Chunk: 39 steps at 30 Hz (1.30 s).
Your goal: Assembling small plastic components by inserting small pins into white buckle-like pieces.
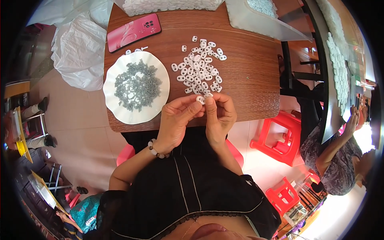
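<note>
Pinching a white bit in left hand, just beside another bit in right hand, with pile dead ahead.

My worktop: brown wood-grain, soft sheen. White pieces I handle: smooth hard plastic, low gloss. White plate: smooth, glossy; ceramic or plastic, can't tell. Grey pieces on it: dull, material unclear to me. Phone: slick, glossy back. Bag: thin crinkled plastic. My bracelet: polished beads. My top: matt black cloth. Stool: shiny red plastic.

Head-worn fisheye, downward over hands
</note>
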### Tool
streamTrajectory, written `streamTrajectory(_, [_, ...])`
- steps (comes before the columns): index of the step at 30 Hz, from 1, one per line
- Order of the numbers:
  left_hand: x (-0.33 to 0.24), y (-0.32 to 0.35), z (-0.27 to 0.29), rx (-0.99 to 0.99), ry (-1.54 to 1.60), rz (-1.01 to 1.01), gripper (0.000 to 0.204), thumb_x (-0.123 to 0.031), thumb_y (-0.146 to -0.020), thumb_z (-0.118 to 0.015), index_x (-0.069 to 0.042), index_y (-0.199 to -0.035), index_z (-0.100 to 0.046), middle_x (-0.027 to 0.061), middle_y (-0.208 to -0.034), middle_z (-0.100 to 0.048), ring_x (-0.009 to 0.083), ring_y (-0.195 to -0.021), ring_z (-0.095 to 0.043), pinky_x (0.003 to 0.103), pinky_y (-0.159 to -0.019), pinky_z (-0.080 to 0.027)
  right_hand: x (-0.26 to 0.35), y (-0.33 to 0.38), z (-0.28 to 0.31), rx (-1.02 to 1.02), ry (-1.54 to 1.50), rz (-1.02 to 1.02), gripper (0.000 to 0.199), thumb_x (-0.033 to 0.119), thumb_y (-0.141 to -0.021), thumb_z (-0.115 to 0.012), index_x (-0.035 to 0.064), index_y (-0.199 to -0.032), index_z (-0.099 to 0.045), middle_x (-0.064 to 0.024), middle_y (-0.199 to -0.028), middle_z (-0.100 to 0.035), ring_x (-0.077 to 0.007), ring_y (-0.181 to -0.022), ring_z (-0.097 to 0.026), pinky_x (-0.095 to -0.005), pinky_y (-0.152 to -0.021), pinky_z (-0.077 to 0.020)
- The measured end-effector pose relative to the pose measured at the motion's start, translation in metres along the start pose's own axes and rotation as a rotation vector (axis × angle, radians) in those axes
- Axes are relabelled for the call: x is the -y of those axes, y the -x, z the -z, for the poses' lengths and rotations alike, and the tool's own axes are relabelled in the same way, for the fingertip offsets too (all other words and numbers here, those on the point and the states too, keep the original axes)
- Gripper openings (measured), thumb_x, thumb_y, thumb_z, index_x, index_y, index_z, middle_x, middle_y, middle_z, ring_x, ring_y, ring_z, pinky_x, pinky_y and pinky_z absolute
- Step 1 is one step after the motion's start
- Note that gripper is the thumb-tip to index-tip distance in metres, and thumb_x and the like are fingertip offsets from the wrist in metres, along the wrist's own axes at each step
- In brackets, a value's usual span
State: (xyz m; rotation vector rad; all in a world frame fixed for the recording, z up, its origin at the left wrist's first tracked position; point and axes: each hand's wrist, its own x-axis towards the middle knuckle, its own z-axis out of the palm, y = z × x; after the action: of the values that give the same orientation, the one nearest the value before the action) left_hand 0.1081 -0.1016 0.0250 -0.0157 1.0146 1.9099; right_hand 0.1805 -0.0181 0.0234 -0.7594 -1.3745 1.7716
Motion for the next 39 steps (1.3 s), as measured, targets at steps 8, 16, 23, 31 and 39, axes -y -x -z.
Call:
streamTrajectory(8, [0.005,0.002,-0.010,-0.056,-0.034,-0.061,0.027,-0.011,-0.092,-0.060,0.001,-0.116,-0.061,0.0087,-0.104,-0.066,0.0141,-0.089,-0.063,0.027,-0.079,-0.052,-0.006,0.004,-0.002,-0.026,0.040,0.067,0.009,0.008,-0.093,-0.058,0.0006,-0.098,-0.056,-0.0055,-0.090,-0.064,-0.0079,-0.079,-0.059,-0.0211,-0.070,-0.0498])
streamTrajectory(16, [-0.009,-0.005,-0.002,-0.047,-0.052,-0.082,0.025,-0.016,-0.095,-0.056,0.002,-0.112,-0.062,0.0078,-0.099,-0.066,0.0124,-0.085,-0.063,0.025,-0.075,-0.051,0.007,-0.006,0.009,0.144,-0.032,-0.048,0.006,0.004,-0.092,-0.054,-0.0011,-0.092,-0.056,-0.0172,-0.108,-0.064,-0.0134,-0.089,-0.061,-0.0279,-0.083,-0.0493])
streamTrajectory(23, [-0.015,-0.007,0.010,0.012,-0.170,-0.055,0.025,-0.015,-0.093,-0.059,0.002,-0.112,-0.063,0.0078,-0.094,-0.067,0.0099,-0.076,-0.060,0.021,-0.066,-0.049,0.016,-0.010,0.015,0.222,-0.058,-0.152,0.005,0.002,-0.091,-0.054,-0.0020,-0.088,-0.056,-0.0203,-0.112,-0.063,-0.0152,-0.092,-0.061,-0.0304,-0.087,-0.0499])
streamTrajectory(31, [-0.018,-0.008,0.016,0.011,-0.172,-0.037,0.024,-0.015,-0.091,-0.063,0.002,-0.108,-0.066,0.0085,-0.091,-0.068,0.0101,-0.076,-0.061,0.021,-0.066,-0.049,0.017,-0.008,0.013,0.245,-0.111,-0.171,0.004,0.001,-0.090,-0.056,-0.0019,-0.087,-0.056,-0.0214,-0.111,-0.063,-0.0155,-0.092,-0.062,-0.0307,-0.087,-0.0503])
streamTrajectory(39, [-0.017,-0.007,0.016,0.020,-0.171,-0.050,0.024,-0.015,-0.090,-0.063,0.002,-0.107,-0.066,0.0082,-0.091,-0.068,0.0100,-0.076,-0.060,0.022,-0.066,-0.048,0.016,-0.007,0.012,0.222,-0.110,-0.173,0.003,0.000,-0.090,-0.056,-0.0014,-0.087,-0.057,-0.0204,-0.110,-0.064,-0.0126,-0.088,-0.062,-0.0277,-0.084,-0.0498])
